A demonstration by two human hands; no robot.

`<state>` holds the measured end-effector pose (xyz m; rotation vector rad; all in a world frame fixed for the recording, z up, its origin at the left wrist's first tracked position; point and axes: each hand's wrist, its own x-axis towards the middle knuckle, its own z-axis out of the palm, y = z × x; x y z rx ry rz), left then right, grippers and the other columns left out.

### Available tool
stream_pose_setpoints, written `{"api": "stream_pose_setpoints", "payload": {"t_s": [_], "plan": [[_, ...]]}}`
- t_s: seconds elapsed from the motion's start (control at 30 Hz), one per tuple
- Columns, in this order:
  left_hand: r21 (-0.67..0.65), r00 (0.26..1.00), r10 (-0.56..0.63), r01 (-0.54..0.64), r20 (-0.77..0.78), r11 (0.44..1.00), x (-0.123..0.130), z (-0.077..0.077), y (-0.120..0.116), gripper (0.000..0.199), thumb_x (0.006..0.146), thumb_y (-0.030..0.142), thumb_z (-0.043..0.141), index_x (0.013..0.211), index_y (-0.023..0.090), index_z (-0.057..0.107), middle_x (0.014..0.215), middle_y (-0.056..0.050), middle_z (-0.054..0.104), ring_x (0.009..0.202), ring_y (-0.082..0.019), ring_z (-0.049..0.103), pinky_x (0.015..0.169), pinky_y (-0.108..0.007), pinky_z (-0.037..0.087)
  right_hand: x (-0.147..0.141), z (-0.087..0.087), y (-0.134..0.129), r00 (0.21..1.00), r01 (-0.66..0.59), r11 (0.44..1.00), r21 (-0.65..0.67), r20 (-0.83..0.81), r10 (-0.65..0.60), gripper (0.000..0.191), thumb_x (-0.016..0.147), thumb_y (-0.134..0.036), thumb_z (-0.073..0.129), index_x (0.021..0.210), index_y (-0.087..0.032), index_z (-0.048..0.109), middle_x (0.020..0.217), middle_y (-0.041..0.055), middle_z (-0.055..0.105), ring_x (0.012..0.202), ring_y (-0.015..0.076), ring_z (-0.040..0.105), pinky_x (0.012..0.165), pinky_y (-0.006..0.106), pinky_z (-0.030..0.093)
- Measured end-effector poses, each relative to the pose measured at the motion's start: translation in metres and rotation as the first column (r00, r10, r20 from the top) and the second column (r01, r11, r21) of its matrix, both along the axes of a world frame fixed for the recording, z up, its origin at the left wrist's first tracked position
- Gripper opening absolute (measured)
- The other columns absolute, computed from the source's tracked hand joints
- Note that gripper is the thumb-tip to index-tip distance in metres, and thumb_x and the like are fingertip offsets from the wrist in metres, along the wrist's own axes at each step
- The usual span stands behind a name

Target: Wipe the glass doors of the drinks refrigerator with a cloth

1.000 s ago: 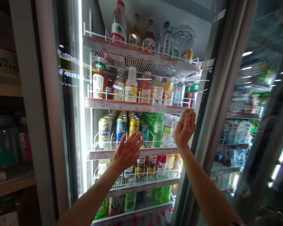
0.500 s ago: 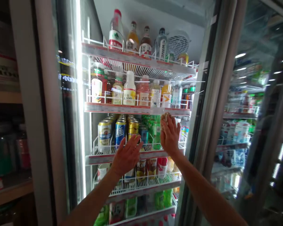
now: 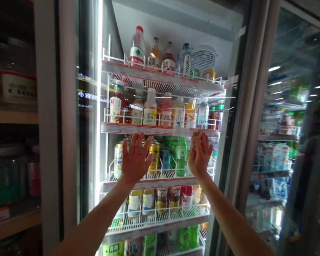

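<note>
In the head view my left hand (image 3: 135,156) is raised with its fingers spread, palm toward the glass door (image 3: 89,110) of a lit drinks cooler. It appears to lie flat on the glass, in front of the row of cans. My right hand (image 3: 200,156) presses a crumpled brownish cloth (image 3: 197,134) against the same pane, just below the second shelf edge. Most of the cloth is hidden under the fingers. Behind the glass near this hand stands a green bottle (image 3: 180,156). Gold cans (image 3: 154,156) show just right of my left hand.
Bottles such as a red-capped one (image 3: 137,49) stand on the upper wire shelves. A metal door frame (image 3: 252,106) runs down the right, with another glass-fronted cooler (image 3: 274,156) beyond it. Dark shelving with bottles (image 3: 18,85) is at the left.
My left hand has moved up and left across the glass, its fingers now pointing more upward. My right hand and cloth sit slightly further right. The view has shifted a little.
</note>
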<state>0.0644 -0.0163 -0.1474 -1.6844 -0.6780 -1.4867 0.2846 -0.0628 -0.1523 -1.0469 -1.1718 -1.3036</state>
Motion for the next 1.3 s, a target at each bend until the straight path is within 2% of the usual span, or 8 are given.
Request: {"api": "stream_pose_setpoints", "payload": {"t_s": [0.07, 0.23, 0.4, 0.57, 0.73, 0.9, 1.07, 1.3], "plan": [[0.001, 1.0, 0.012, -0.012, 0.001, 1.0, -0.001, 0.001, 0.004, 0.06, 0.084, 0.031, 0.049, 0.139, 0.023, 0.029, 0.147, -0.009, 0.026, 0.138, -0.024, 0.017, 0.112, -0.047, 0.008, -0.003, -0.001, 0.001, 0.999, -0.005, 1.0, 0.024, -0.049, 0.007, 0.05, 0.086, -0.019, 0.039, 0.136, -0.022, 0.037, 0.144, 0.0095, 0.036, 0.135, 0.0247, 0.027, 0.107, 0.05, 0.021], [-0.001, 1.0, 0.015, -0.015, -0.005, 1.0, -0.001, -0.004, 0.002, 0.056, 0.084, 0.032, 0.049, 0.137, 0.021, 0.033, 0.145, -0.01, 0.029, 0.137, -0.025, 0.018, 0.112, -0.047, 0.009, -0.013, -0.01, -0.002, 0.958, -0.009, 0.983, -0.183, 0.28, 0.061, 0.052, 0.086, -0.019, 0.041, 0.136, -0.03, 0.035, 0.141, 0.0035, 0.04, 0.135, 0.0222, 0.028, 0.11, 0.049, 0.017], [0.015, 0.999, 0.036, -0.036, -0.012, 0.999, -0.001, -0.003, 0.002, 0.051, 0.084, 0.032, 0.048, 0.132, 0.018, 0.041, 0.143, -0.013, 0.034, 0.137, -0.025, 0.018, 0.111, -0.048, 0.011, -0.009, -0.002, 0.001, 1.0, -0.021, 0.999, 0.031, -0.017, 0.022, 0.054, 0.086, -0.018, 0.039, 0.139, -0.025, 0.031, 0.145, 0.0077, 0.034, 0.136, 0.0231, 0.026, 0.108, 0.048, 0.02], [0.011, 0.999, 0.034, -0.034, -0.008, 0.999, -0.002, -0.003, 0.003, 0.052, 0.084, 0.032, 0.049, 0.133, 0.019, 0.039, 0.144, -0.012, 0.034, 0.137, -0.025, 0.018, 0.112, -0.048, 0.012, -0.021, -0.008, 0.0, 0.962, -0.023, 0.983, -0.185, 0.263, 0.072, 0.055, 0.086, -0.02, 0.042, 0.139, -0.031, 0.029, 0.141, 0.0041, 0.04, 0.135, 0.0229, 0.027, 0.11, 0.049, 0.016], [-0.009, 1.0, 0.015, -0.015, -0.016, 1.0, -0.002, -0.004, 0.002, 0.057, 0.084, 0.031, 0.05, 0.137, 0.022, 0.033, 0.146, -0.01, 0.028, 0.137, -0.026, 0.018, 0.112, -0.049, 0.011, -0.022, -0.005, 0.001, 0.999, -0.031, 0.999, -0.029, 0.006, 0.031, 0.054, 0.086, -0.018, 0.04, 0.139, -0.027, 0.031, 0.145, 0.0069, 0.034, 0.136, 0.0243, 0.026, 0.108, 0.05, 0.019], [-0.015, 1.0, 0.021, -0.021, -0.01, 1.0, -0.001, -0.004, 0.002, 0.057, 0.084, 0.032, 0.05, 0.138, 0.022, 0.032, 0.146, -0.01, 0.028, 0.137, -0.026, 0.018, 0.112, -0.048, 0.01, -0.033, -0.017, 0.001, 0.962, -0.016, 0.973, -0.23, 0.261, 0.078, 0.055, 0.085, -0.019, 0.042, 0.138, -0.032, 0.032, 0.142, 0.0024, 0.038, 0.136, 0.022, 0.025, 0.11, 0.049, 0.017], [-0.02, 1.0, 0.026, -0.027, -0.017, 0.999, -0.001, -0.004, 0.002, 0.056, 0.084, 0.032, 0.05, 0.137, 0.021, 0.034, 0.145, -0.01, 0.029, 0.137, -0.026, 0.019, 0.112, -0.049, 0.01, -0.038, -0.015, 0.004, 0.997, -0.062, 0.997, -0.049, 0.037, 0.063, 0.051, 0.087, -0.019, 0.039, 0.137, -0.025, 0.035, 0.144, 0.0085, 0.035, 0.136, 0.0254, 0.025, 0.108, 0.051, 0.019], [-0.012, 1.0, 0.023, -0.023, -0.015, 1.0, -0.001, -0.005, 0.003, 0.054, 0.085, 0.033, 0.049, 0.135, 0.021, 0.036, 0.145, -0.011, 0.031, 0.137, -0.026, 0.019, 0.111, -0.049, 0.012, -0.05, -0.016, 0.007, 0.985, -0.053, 0.99, -0.132, 0.156, 0.074, 0.055, 0.086, -0.019, 0.042, 0.139, -0.03, 0.031, 0.143, 0.0043, 0.037, 0.135, 0.024, 0.027, 0.109, 0.051, 0.017]]}}
